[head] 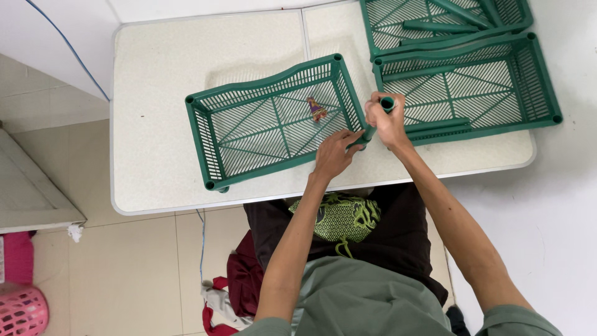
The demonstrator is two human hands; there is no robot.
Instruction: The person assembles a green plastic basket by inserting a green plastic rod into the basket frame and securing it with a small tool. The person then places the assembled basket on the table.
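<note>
The person wears a dull green short-sleeved top, its sleeves ending above the elbows; both forearms are bare down to the left hand (334, 155) and right hand (388, 124). No rings, watch or gloves show; dark shorts cover the lap.

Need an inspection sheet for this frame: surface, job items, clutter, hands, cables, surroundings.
Surface: white speckled table, two tops butted together.
Job's things: green slatted tray upright near the table's front edge; green tube at its near right corner.
Clutter: small coloured object inside the tray; two more green trays stacked at right, loose tubes in the far one.
Hands: left hand on the tube's lower end; right hand gripping its top.
Cables: blue cable on the wall, another under the table.
Surroundings: tiled floor, pink basket, cloth heap.
</note>
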